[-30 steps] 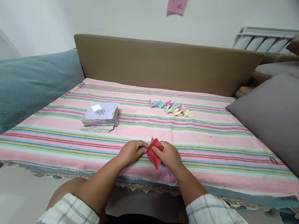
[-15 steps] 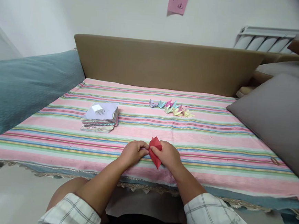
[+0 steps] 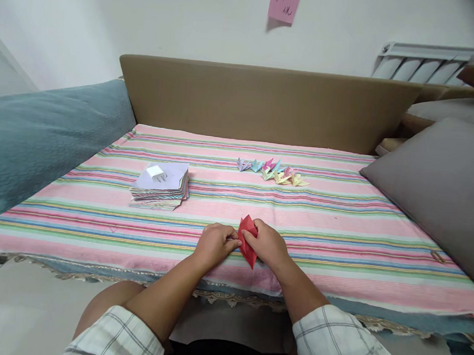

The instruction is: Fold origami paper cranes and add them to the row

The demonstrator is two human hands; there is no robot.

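A folded piece of red origami paper [image 3: 248,253] is held upright just above the striped cloth [image 3: 133,246]. My right hand [image 3: 270,246] grips it from the right, thumb pressed on its near face. From the left, my left hand [image 3: 216,245] pinches the paper's left edge between thumb and fingers. Beyond my hands lies a cluster of several folded paper cranes [image 3: 268,174] in purple, blue, pink, green and yellow. To the left sits a stack of paper sheets [image 3: 159,196] with a small white block-like object [image 3: 156,172] on top.
A brown backrest [image 3: 263,103] runs along the far side. Grey cushions [image 3: 445,183] lean in from the right, and a blue-covered armrest [image 3: 56,130] bounds the left. A small brown object [image 3: 437,256] lies near the right cushion. A pink note [image 3: 285,3] hangs on the wall.
My left hand has shifted slightly right, its fingertips still at the red paper's left edge. The red paper and right hand have barely moved.
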